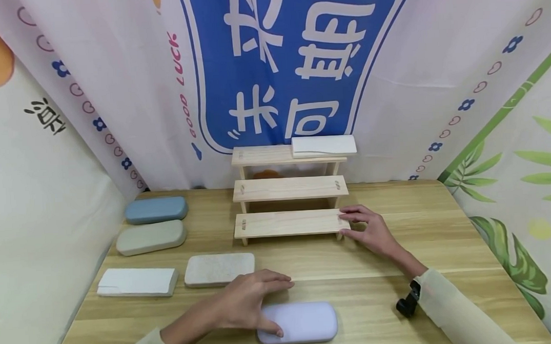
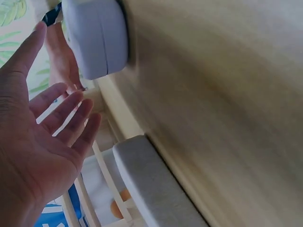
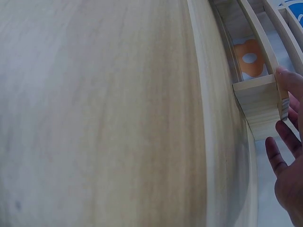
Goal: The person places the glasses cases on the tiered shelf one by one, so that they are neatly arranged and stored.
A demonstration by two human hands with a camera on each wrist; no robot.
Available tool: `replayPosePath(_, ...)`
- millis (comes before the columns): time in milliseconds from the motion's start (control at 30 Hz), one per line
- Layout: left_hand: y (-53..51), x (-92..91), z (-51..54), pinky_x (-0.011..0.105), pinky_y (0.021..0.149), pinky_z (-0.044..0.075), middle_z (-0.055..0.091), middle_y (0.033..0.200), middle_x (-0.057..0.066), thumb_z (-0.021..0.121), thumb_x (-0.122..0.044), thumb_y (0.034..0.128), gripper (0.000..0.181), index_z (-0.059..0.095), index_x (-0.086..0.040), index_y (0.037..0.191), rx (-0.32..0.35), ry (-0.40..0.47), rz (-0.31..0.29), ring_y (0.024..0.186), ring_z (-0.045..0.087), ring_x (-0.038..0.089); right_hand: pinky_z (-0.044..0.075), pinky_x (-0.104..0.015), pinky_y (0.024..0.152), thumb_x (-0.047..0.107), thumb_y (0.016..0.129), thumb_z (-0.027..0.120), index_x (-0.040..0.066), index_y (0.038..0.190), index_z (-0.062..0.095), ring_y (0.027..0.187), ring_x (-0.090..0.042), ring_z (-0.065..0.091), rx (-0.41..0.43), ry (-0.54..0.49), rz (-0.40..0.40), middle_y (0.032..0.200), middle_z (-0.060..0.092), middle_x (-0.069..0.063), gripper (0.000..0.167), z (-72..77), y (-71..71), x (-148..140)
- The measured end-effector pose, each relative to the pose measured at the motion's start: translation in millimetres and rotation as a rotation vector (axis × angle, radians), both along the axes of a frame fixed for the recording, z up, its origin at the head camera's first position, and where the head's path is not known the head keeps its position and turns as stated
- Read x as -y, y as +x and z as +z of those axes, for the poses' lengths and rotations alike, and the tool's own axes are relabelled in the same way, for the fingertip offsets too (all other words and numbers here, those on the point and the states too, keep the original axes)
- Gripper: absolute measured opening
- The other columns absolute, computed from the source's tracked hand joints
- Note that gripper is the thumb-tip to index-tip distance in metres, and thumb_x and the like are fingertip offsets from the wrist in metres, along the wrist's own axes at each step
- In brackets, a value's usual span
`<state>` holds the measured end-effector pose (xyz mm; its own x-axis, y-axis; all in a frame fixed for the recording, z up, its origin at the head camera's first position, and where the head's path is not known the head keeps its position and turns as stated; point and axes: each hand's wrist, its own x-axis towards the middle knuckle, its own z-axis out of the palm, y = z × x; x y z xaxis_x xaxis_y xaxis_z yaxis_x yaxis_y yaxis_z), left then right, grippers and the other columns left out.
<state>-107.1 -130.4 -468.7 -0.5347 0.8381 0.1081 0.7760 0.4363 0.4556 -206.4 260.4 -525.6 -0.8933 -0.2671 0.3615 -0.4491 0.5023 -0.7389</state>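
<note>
Left grip [image 1: 247,299] spread, just above lavender case [image 1: 307,322].

Lavender case [image 1: 305,322], six o'clock: smooth, softly sheened. Mottled case [image 1: 221,269], seven o'clock: matt. Shelf [image 1: 290,188]: pale matt wood. Tabletop [image 1: 406,207]: wood grain, faintly shiny. Curtain [image 1: 299,89], twelve o'clock: creased, printed cloth.

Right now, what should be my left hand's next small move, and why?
I would probably curl the left hand around the lavender case: the thumb reaches over its left end in the head view, but the fingers look spread and are not wrapped round it.
</note>
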Motion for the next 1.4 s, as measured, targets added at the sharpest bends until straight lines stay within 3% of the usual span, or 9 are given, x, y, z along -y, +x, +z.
replayPosePath(167, 5.9, 1.0, -6.4, 0.033, 0.101, 0.057, 0.066, 0.144, -0.001, 0.087, -0.067, 0.0761, 0.09, 0.064, -0.016, 0.147, 0.027, -0.038, -0.013, 0.129, 0.064, 0.018, 0.059, -0.047, 0.094, 0.011, 0.086, 0.09, 0.007, 0.122, 0.079, 0.116, -0.03, 0.069, -0.003, 0.015, 0.0, 0.135, 0.069, -0.01, 0.037, 0.1, 0.9, -0.2)
replayPosePath(300, 8.3, 1.5, -9.6, 0.032, 0.101, 0.057, 0.068, 0.141, 0.0, 0.089, -0.067, 0.0745, 0.09, 0.065, -0.014, 0.145, -0.02, -0.035, -0.046, 0.127, 0.066, 0.017, 0.059, -0.041, 0.096, 0.011, 0.085, 0.09, 0.008, 0.122, 0.079, 0.121, -0.031, 0.067, -0.004, 0.018, -0.002, 0.136, 0.069, -0.009, 0.038, 1.0, 1.6, -0.2)
replayPosePath(467, 9.5, 2.2, -11.8, 0.028, 0.096, 0.058, 0.072, 0.134, 0.0, 0.088, -0.068, 0.0738, 0.09, 0.067, -0.015, 0.143, -0.082, -0.041, -0.077, 0.121, 0.068, 0.012, 0.059, -0.049, 0.095, 0.011, 0.085, 0.09, 0.008, 0.121, 0.08, 0.117, -0.029, 0.069, -0.004, 0.011, -0.004, 0.135, 0.069, -0.008, 0.038, 1.9, 1.8, 0.2)
replayPosePath(767, 9.9, 0.3, -12.9, 0.017, 0.087, 0.056, 0.074, 0.126, -0.004, 0.089, -0.063, 0.0762, 0.085, 0.067, -0.016, 0.143, -0.06, -0.055, -0.104, 0.11, 0.068, 0.003, 0.059, -0.05, 0.094, 0.012, 0.086, 0.09, 0.008, 0.122, 0.079, 0.116, -0.029, 0.069, -0.002, 0.018, -0.006, 0.136, 0.069, -0.007, 0.038, 1.4, -0.3, 0.0)
replayPosePath(1067, 7.4, -1.4, -11.0, 0.011, 0.081, 0.052, 0.073, 0.121, -0.006, 0.092, -0.053, 0.0781, 0.073, 0.071, -0.016, 0.137, -0.023, -0.046, -0.102, 0.103, 0.065, -0.003, 0.059, -0.053, 0.093, 0.011, 0.086, 0.09, 0.009, 0.122, 0.079, 0.117, -0.031, 0.069, -0.01, 0.004, 0.001, 0.136, 0.069, -0.008, 0.038, -0.2, -0.6, -1.0)
replayPosePath(1400, 7.1, -2.4, -11.4, 0.013, 0.082, 0.054, 0.074, 0.12, -0.005, 0.094, -0.045, 0.076, 0.069, 0.073, -0.013, 0.133, -0.04, -0.026, -0.072, 0.103, 0.066, -0.001, 0.059, -0.052, 0.092, 0.011, 0.086, 0.09, 0.008, 0.122, 0.079, 0.115, -0.029, 0.07, -0.006, 0.002, 0.001, 0.136, 0.069, -0.009, 0.038, -1.0, -0.1, -0.8)
